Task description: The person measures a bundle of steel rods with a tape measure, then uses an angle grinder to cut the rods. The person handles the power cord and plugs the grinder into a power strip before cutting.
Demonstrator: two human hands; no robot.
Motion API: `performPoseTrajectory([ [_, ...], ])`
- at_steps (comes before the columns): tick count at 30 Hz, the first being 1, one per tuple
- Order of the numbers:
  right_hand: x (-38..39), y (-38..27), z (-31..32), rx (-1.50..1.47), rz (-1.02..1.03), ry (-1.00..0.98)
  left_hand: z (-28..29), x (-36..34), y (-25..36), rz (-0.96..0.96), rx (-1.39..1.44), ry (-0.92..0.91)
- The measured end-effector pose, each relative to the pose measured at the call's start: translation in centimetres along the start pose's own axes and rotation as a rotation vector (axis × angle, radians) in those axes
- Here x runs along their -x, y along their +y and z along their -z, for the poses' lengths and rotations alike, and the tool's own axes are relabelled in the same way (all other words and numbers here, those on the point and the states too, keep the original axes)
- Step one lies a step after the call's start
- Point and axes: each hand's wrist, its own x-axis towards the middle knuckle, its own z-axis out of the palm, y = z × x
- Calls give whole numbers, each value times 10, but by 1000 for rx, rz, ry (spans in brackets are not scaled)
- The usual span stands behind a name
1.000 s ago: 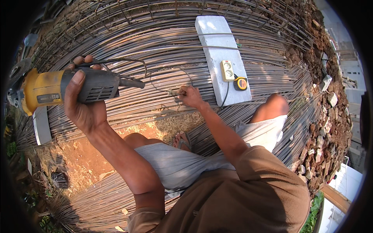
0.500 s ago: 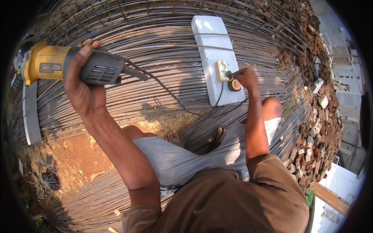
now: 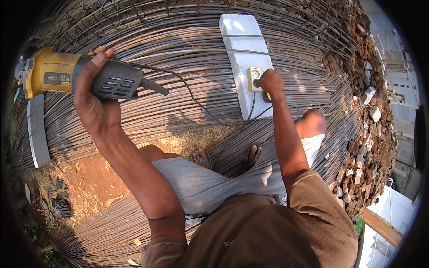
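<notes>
My left hand (image 3: pixel 94 100) is wrapped round the dark rear body of a yellow and black angle grinder (image 3: pixel 56 73), raised at the left; its head lies in shadow at the rim of the view. A black cord (image 3: pixel 191 91) trails from its tail toward the slab. My right hand (image 3: pixel 271 81) is closed on the cord's plug, mostly hidden by the fingers, at the lower outlet of a cream extension socket (image 3: pixel 251 75). Whether the plug is fully seated I cannot tell. A black and yellow tape measure (image 3: pixel 267 97) shows partly beneath my right wrist.
The socket lies on a pale slab (image 3: pixel 243 56), crossed by two thin bars. Long steel rods (image 3: pixel 187 58) spread around it and under my feet. Rubble and broken blocks (image 3: pixel 368 96) line the right side. A grey strip (image 3: pixel 38 134) lies at the left.
My right hand has moved slightly up and left, bringing the plug from beside the lower outlet up against it. The tape measure is now mostly covered. The grinder stays raised in my left hand.
</notes>
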Motion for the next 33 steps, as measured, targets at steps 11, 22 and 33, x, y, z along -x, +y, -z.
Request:
performPoseTrajectory([
  [11,17,10,8,-121,65,-24,-8,-13,-20,59,5,-1],
  [22,11,14,2,-78,10,-11,-15,-24,-38,124,2,-9],
  [33,6,9,1,-93,6,-83,-17,-32,-48,138,-5,-35],
])
